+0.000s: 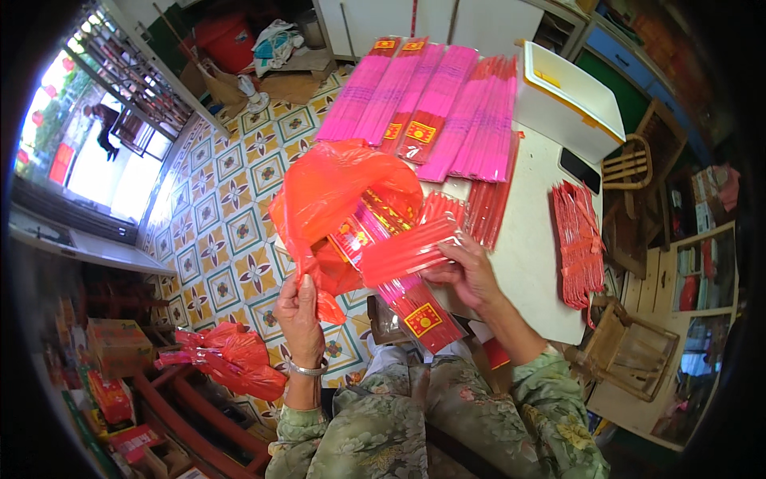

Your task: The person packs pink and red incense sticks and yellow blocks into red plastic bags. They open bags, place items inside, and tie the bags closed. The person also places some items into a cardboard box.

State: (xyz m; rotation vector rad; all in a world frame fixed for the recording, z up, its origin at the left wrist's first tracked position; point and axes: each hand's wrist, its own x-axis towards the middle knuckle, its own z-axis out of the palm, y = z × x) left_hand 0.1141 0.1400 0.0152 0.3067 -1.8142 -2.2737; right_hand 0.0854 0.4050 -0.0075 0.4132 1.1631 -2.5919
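My left hand (302,317) grips the gathered edge of a red plastic bag (335,173), which gapes at the near left corner of the table. In my right hand (467,266) is a clear-wrapped pack of red sticks (407,248), held across the bag's mouth. A long pack of pink and red incense sticks (413,308) juts from the bag towards me, beside a printed packet (353,239) inside. Beyond the bag, several pink incense packs (443,90) lie side by side on the white table (532,233). More red stick packs (488,209) lie near my right hand.
A white box (568,102) with a yellow rim, a smartphone (579,170) and a tied red bundle (577,245) are on the table's right part. Another red bag (239,359) lies at the lower left. A bamboo chair (628,347) stands to the right. A person (105,129) sits outside the doorway.
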